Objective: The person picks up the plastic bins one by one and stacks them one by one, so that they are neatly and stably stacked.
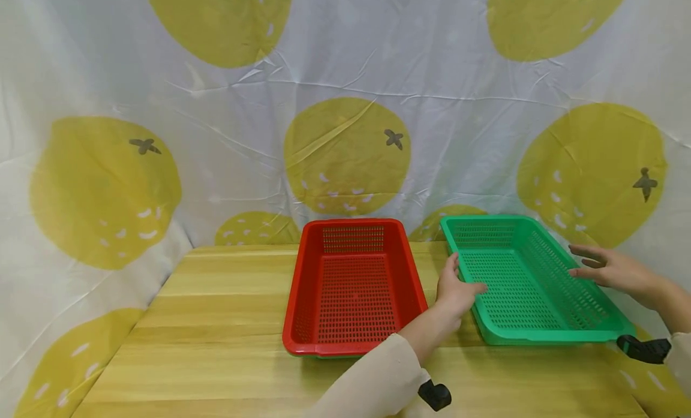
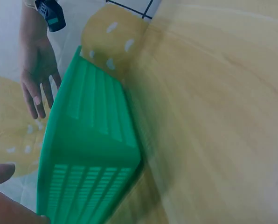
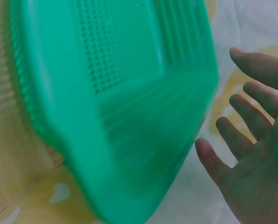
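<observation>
Red basket [image 1: 356,304]: 1. Green basket [image 1: 510,286]: 1. Baskets in plain view, total: 2. Green strip [image 1: 324,357] under the red one: 1; cannot tell whether a third basket. Left hand [image 1: 456,293]: 1. Right hand [image 1: 618,271]: 1. Sleeves [image 1: 372,379]: 2. Black wrist devices [image 1: 435,396]: 2. Bench [image 1: 216,328]: 1. Yellow fruit prints [image 1: 348,154], head view: 9, some cut off or partly hidden.

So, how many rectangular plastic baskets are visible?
2: red perforated plastic basket at centre, green perforated plastic basket at right. Another may hide beneath the red one, where green shows.
</observation>
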Available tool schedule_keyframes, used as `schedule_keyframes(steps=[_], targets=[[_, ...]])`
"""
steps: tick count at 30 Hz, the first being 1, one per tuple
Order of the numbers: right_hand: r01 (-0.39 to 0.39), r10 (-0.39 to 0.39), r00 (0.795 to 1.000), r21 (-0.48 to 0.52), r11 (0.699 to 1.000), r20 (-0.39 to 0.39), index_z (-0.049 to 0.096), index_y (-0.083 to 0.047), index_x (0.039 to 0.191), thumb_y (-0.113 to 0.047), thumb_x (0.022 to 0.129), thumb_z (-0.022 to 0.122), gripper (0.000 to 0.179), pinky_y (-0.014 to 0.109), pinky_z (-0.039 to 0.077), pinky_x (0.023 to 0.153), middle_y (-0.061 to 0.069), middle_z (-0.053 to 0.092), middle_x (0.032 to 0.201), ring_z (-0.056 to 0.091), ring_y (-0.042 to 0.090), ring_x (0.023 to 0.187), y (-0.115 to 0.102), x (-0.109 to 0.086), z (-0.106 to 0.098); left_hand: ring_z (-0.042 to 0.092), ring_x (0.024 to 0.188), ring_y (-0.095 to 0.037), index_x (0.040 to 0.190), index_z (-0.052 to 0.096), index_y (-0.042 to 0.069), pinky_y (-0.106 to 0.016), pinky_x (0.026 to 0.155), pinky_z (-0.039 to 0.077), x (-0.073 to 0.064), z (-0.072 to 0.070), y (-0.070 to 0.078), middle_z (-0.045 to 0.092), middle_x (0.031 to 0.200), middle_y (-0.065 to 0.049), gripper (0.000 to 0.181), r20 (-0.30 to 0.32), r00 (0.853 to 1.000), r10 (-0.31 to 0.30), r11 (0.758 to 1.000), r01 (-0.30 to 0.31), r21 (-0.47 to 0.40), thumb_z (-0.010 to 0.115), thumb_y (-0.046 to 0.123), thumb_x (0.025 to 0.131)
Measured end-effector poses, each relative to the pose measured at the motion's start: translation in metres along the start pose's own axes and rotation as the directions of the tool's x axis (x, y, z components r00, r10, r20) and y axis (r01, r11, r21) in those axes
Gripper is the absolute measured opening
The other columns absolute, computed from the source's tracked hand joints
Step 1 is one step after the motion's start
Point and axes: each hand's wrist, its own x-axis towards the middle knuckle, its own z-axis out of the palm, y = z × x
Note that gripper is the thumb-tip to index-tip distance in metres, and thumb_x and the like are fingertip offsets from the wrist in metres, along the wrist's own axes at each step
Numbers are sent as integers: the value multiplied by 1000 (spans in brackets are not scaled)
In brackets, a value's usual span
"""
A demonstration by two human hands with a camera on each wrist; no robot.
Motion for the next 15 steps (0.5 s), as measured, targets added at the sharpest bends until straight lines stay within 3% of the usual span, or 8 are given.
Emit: schedule_keyframes(steps=[5,11,13,15], targets=[[-11,9,999,67,998,31,2,12,160,-28,107,59,87,82,29,96,48,3,156,11,74,134,22,-8,9,44,138,-39,151,49,11,-57,110,40,-10,12,-11,50,149,-12,82,-73,994,-78,992,71,-105,81,-13,79],[-4,4,1000,174,985,-1,-6,12,158,-18,108,56,85,85,18,98,45,-9,158,-3,71,138,36,-9,22,42,140,-42,151,46,3,-54,112,39,-18,22,-31,50,149,-18,80,-86,987,-139,950,108,-292,74,-20,80],[-12,16,1000,193,981,-18,-8,13,157,-17,110,52,82,84,18,99,44,-11,158,-6,69,139,40,-8,25,43,139,-42,151,47,3,-53,112,40,-19,24,-37,51,148,-17,80,-85,986,-141,934,104,-342,73,-21,79],[-34,40,999,192,981,-26,-9,15,156,-15,111,48,78,78,29,102,45,-9,157,2,69,139,44,-8,28,43,140,-42,151,48,2,-52,112,40,-19,25,-42,51,148,-16,80,-86,987,-133,920,91,-381,73,-21,79]])
